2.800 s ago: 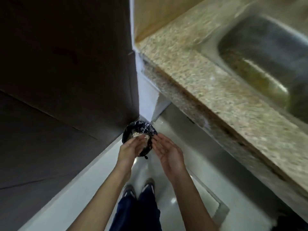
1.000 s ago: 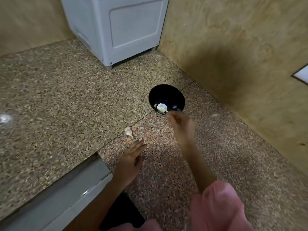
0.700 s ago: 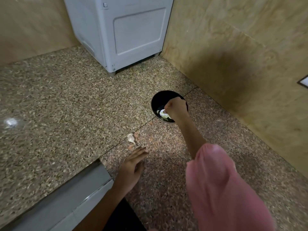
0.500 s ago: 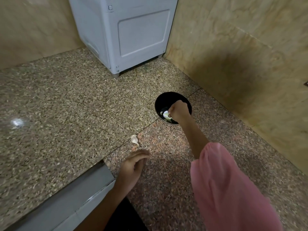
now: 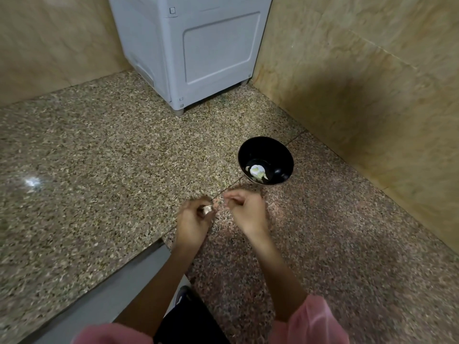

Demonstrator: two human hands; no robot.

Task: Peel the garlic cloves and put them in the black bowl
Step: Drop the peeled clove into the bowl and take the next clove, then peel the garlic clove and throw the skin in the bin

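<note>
The black bowl (image 5: 265,151) stands on the speckled granite counter near the right wall, with pale peeled garlic pieces (image 5: 257,171) at its bottom. My left hand (image 5: 192,223) holds a garlic clove (image 5: 207,209) with papery skin in its curled fingers, in front of the bowl. Beside it, my right hand (image 5: 246,211) has its fingers curled with the tips pointing at the clove; the blur hides whether they pinch anything. Both hands hover just above the counter.
A grey-white appliance (image 5: 193,50) stands in the back corner. Beige stone walls (image 5: 360,83) close the counter at the back and right. A grey metal edge (image 5: 111,289) runs along the counter's front left. My pink sleeves show at the bottom.
My right hand has left the bowl and come back toward my left hand. My left hand has picked up the clove that lay on the counter.
</note>
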